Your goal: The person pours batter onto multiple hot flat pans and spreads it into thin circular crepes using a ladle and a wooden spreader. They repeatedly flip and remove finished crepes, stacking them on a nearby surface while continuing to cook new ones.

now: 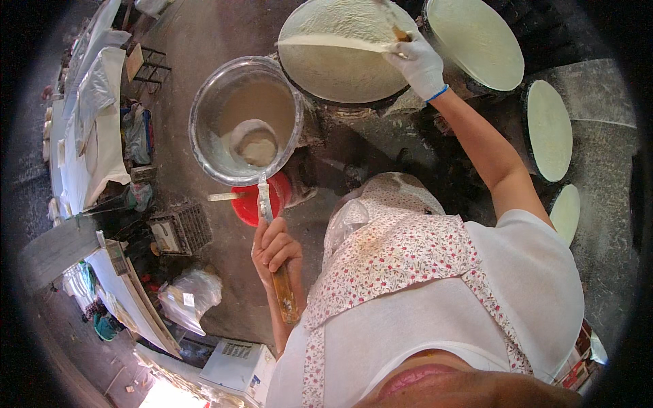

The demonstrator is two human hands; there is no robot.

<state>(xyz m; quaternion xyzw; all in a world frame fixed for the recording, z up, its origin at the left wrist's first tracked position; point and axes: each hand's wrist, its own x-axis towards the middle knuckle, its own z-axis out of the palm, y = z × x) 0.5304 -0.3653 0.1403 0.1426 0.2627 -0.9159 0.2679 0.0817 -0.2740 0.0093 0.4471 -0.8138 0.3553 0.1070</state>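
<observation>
While our left hand (274, 246) grips the wooden handle of a ladle (253, 145), its cup rests in the pale batter pooled in a big metal bowl (204, 102). Our gloved right hand (418, 62) clasps a spreader stick (394, 24) over a batter-coated round griddle (333, 68). More coated griddles (476, 41) sit nearby.

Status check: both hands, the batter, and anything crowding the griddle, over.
Left hand grips ladle, its cup in the batter bowl. Gloved right hand holds a spreader stick on the wet round griddle. Nothing blocks it.
</observation>
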